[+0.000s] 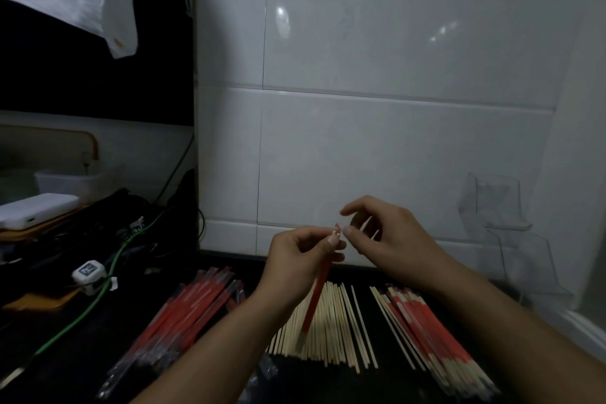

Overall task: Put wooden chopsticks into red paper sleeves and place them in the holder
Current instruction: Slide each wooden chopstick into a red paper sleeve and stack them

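Left hand (303,252) pinches the sleeved chopsticks (315,297) upright — right hand (387,233) pinches their top end.

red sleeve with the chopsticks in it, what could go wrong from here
1. The left hand pinches the red sleeve only near its top, so the chopsticks poking out below could slip down onto the loose chopsticks.
2. The right hand works at the top end; a hard push might crumple or tear the paper.
3. The clear holder is hard to see against the tiled wall, so placing could miss.
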### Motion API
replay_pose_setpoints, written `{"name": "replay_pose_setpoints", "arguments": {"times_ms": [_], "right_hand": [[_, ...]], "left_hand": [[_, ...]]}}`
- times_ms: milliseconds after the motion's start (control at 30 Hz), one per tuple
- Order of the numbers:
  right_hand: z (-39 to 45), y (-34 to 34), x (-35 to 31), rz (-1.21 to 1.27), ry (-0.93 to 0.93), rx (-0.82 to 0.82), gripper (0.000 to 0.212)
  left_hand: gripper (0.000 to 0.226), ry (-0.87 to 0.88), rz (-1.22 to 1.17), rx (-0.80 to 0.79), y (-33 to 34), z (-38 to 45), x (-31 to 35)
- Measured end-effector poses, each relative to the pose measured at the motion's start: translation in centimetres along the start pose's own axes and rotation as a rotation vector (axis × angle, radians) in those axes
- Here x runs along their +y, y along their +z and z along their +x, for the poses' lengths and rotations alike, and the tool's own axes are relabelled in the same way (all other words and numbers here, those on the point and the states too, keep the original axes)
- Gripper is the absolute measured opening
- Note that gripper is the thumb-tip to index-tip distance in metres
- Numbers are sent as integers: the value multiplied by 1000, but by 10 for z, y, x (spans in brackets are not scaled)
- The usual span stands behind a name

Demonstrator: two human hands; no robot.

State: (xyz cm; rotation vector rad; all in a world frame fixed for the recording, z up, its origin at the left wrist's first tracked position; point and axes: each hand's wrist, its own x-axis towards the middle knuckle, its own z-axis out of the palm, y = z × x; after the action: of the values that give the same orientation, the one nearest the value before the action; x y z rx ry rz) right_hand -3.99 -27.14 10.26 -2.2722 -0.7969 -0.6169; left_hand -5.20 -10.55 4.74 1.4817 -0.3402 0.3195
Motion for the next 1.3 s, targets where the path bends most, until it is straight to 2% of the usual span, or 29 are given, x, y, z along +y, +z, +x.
{"name": "replay_pose_setpoints", "arguments": {"times_ms": [167,300,400,500,567,633,667,733,833,933,1000,1100,1167,1300], "right_hand": [[5,11,1,38,29,11,4],[14,9,-1,121,72,154,11],[18,3,-7,13,52,97,15],[21,-4,-12,-1,44,149,11],[21,-5,-16,-27,53,104,10],[19,-2,-17,40,87,124,6],[18,-1,-15,122,121,151,12],[15,-2,-11,253,228,94,29],[6,1,-2,252,294,-80,18],[-2,6,9,377,309,-91,16],[-3,7,23,432,334,-2,18],[-3,5,61,381,443,120,25],[-9,4,94,281,563,96,33],[-33,18,161,-24,744,1,34]], "left_hand": [[17,32,12,-12,3,-1,0],[19,21,12,-14,1,-2,-5],[14,19,125,-36,-4,-6,-13],[10,17,213,-68,-7,-7,-18],[8,10,250,-66,-7,-6,-19],[8,15,234,-53,-5,-5,-18],[8,16,204,-40,-4,-4,-18],[9,7,140,-35,-1,-3,-16],[11,-3,114,-76,3,-4,-14],[11,-22,145,-117,7,-5,-19],[18,-25,269,-177,10,-7,-27],[35,9,575,-253,11,-10,-41],[35,15,706,-214,5,-8,-46],[28,-8,958,-118,-17,-4,-54]]}}
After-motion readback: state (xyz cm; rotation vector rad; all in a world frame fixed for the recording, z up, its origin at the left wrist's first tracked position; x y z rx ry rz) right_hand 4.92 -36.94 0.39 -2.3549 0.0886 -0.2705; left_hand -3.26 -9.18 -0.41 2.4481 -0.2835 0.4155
